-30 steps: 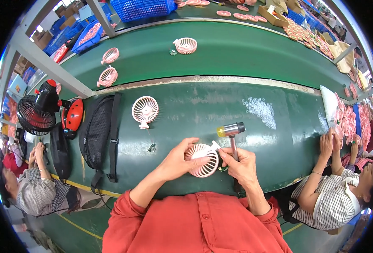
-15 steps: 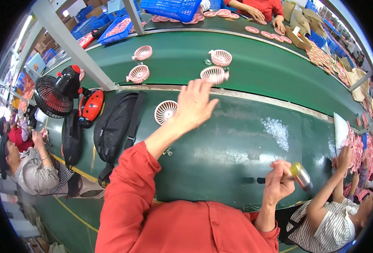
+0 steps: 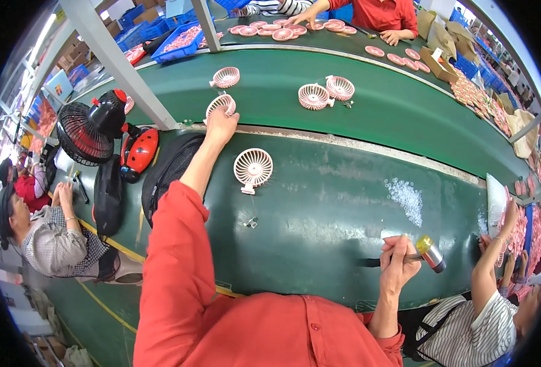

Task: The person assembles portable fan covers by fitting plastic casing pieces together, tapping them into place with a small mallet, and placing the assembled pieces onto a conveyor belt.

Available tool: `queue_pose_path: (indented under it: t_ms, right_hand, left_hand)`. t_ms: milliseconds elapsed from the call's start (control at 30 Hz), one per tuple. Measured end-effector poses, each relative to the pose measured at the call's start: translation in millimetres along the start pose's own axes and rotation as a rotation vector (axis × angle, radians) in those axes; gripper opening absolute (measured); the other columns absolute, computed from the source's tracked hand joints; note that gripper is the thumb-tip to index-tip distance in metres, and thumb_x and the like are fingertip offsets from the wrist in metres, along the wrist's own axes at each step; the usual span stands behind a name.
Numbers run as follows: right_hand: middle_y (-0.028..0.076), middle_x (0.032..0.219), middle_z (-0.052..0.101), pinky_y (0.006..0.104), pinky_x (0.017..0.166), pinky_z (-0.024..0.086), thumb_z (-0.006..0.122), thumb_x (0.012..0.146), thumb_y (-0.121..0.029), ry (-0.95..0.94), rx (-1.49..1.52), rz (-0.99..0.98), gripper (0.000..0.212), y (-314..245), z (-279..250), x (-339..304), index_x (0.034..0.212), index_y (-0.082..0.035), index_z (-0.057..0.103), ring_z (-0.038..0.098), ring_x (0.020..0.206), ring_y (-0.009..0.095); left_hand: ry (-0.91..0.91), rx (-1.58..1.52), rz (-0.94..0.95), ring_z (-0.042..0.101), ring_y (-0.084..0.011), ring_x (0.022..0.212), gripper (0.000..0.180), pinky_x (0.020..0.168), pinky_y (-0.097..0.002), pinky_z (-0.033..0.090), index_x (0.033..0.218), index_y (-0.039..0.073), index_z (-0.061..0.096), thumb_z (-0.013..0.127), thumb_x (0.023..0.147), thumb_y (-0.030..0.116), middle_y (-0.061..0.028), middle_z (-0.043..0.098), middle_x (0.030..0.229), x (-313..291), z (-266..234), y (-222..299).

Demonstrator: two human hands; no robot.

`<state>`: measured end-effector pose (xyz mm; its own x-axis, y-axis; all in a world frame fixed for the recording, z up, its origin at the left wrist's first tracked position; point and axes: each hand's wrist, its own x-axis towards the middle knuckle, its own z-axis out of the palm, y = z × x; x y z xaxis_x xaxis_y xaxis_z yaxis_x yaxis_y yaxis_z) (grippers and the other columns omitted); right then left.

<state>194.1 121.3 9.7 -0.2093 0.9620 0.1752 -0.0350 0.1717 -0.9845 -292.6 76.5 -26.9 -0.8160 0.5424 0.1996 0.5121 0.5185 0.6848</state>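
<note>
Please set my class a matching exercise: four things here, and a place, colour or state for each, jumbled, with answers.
1. mallet
2. small clear pieces
3. rounded device
4. left hand

A. red with black spots
B. at a pink fan housing's rim
C. loosely heaped on the green table
D. gripped in the right hand

Pairs: 1-D, 2-C, 3-A, 4-B

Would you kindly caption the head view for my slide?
Left hand on a pink fan housing, right hand holding a mallet.
</note>
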Motion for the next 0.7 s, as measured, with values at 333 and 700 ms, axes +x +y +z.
queue_pose_path:
  t_ms: [333,700]
  right_hand:
    - [0.013,0.081,0.072,0.0211,0.034,0.028,0.058,0.098,-0.022,-0.258,-0.029,0.34,0.034,-12.3,29.2,12.0,0.113,0.008,0.062,0.037,0.037,0.003]
    - [-0.002,0.051,0.047,0.0228,0.032,0.026,0.058,0.098,-0.025,-0.327,0.024,0.341,0.026,-5.7,14.9,6.2,0.094,0.001,0.061,0.035,0.033,0.006]
  left_hand:
    - [-0.399,-0.569,0.347,0.058,-0.0229,0.113,0.058,0.098,-0.0349,0.047,0.139,-0.003,0.043,0.067,0.087,0.007,-0.0149,0.052,0.128,-224.2,-13.1,150.1]
    - [-0.711,-0.775,0.181,0.066,-0.0139,0.085,0.052,0.077,-0.0281,0.054,0.137,0.001,0.042,0.064,0.09,0.005,-0.0159,0.057,0.121,-293.5,-21.5,150.6]
